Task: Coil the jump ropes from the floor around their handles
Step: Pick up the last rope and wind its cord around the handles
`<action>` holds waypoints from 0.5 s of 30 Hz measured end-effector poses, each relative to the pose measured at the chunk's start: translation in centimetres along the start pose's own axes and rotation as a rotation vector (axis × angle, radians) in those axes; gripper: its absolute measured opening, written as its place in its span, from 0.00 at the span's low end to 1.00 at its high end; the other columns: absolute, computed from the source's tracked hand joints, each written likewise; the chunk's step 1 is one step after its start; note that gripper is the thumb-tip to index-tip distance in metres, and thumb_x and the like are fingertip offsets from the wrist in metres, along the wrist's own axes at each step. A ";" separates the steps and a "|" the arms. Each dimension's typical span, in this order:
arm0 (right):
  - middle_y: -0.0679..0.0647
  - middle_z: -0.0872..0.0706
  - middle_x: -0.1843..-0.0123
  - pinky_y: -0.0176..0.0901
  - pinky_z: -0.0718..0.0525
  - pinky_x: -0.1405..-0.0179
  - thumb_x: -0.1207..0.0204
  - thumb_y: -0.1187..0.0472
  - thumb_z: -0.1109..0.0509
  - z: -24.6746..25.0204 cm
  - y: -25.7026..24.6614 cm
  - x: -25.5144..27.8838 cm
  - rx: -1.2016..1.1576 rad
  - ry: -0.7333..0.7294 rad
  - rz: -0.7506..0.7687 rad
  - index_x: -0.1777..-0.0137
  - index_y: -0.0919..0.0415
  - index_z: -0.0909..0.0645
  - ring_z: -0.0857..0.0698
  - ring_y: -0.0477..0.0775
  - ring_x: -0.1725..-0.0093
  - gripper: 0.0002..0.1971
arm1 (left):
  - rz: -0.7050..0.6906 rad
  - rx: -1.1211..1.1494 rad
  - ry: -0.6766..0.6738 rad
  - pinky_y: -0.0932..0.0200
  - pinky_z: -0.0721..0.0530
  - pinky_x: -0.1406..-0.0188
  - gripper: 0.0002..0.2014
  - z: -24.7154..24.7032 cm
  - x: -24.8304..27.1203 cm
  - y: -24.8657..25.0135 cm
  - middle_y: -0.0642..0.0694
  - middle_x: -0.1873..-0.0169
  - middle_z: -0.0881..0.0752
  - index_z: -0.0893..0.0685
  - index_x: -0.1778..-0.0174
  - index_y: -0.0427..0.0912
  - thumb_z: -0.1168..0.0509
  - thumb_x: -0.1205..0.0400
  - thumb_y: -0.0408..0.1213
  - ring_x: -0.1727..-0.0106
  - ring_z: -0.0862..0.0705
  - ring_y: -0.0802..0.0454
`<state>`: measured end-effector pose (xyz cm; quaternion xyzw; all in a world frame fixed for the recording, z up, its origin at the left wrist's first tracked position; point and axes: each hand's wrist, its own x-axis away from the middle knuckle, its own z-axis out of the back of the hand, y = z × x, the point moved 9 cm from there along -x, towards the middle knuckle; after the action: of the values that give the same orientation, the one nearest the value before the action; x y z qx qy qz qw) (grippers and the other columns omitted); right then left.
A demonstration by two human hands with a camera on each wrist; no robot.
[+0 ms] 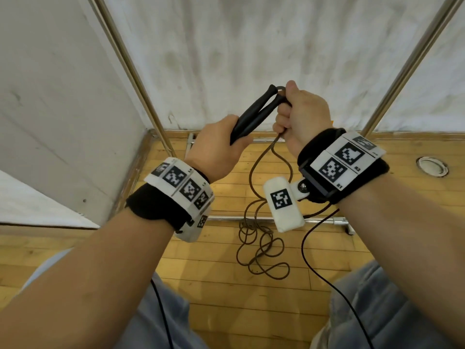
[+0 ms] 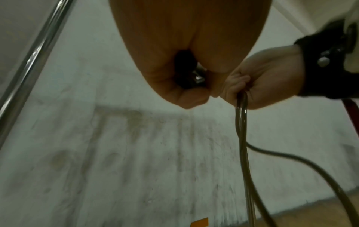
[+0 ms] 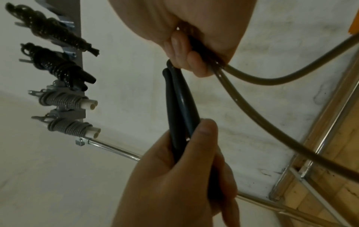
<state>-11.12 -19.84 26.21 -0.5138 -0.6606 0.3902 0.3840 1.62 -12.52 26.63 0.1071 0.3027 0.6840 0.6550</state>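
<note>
Two black jump-rope handles (image 1: 254, 114) (image 3: 180, 107) are held together, tips pointing up and away. My left hand (image 1: 221, 144) (image 3: 186, 169) grips their lower ends. My right hand (image 1: 299, 117) (image 2: 260, 83) holds the handles' upper ends and pinches both strands of the brown rope (image 1: 256, 170) (image 2: 242, 138) (image 3: 258, 79) in its fist. The two strands hang down from that fist to a loose tangle of rope loops (image 1: 261, 250) on the wooden floor (image 1: 251, 298).
A metal rack frame (image 1: 141, 79) with slanted poles stands against the grey wall; its low bars (image 1: 314, 219) cross the floor. In the right wrist view, several coiled ropes (image 3: 64, 76) hang on pegs. A round floor fitting (image 1: 432, 166) lies at the right.
</note>
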 end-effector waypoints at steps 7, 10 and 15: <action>0.50 0.19 0.74 0.39 0.22 0.69 0.16 0.52 0.43 -0.6 -0.3 0.4 0.489 -0.133 0.238 0.59 0.58 0.22 0.22 0.48 0.74 0.15 | 0.154 0.439 0.050 0.59 0.20 0.76 0.08 1.0 -0.5 -1.1 0.49 0.75 0.18 0.22 0.58 0.45 0.39 0.14 0.41 0.78 0.18 0.57; 0.48 0.16 0.69 0.32 0.23 0.67 0.16 0.55 0.43 -1.4 1.1 1.1 0.826 -0.266 0.285 0.59 0.51 0.25 0.21 0.42 0.71 0.10 | 0.261 0.683 -0.031 0.58 0.14 0.72 0.05 -0.4 -0.1 -1.2 0.47 0.71 0.15 0.24 0.52 0.48 0.42 0.12 0.41 0.68 0.10 0.49; 0.52 0.14 0.68 0.50 0.14 0.51 0.19 0.65 0.40 -1.6 3.3 1.6 0.795 -0.432 0.085 0.57 0.57 0.23 0.13 0.57 0.61 0.07 | 0.221 0.597 0.031 0.60 0.25 0.82 0.05 0.2 -0.3 -0.8 0.50 0.76 0.22 0.25 0.54 0.49 0.42 0.13 0.42 0.77 0.21 0.51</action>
<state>-8.70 -17.49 24.03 -0.2602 -0.5027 0.7272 0.3883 2.42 -12.82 26.44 0.3166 0.4866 0.6336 0.5114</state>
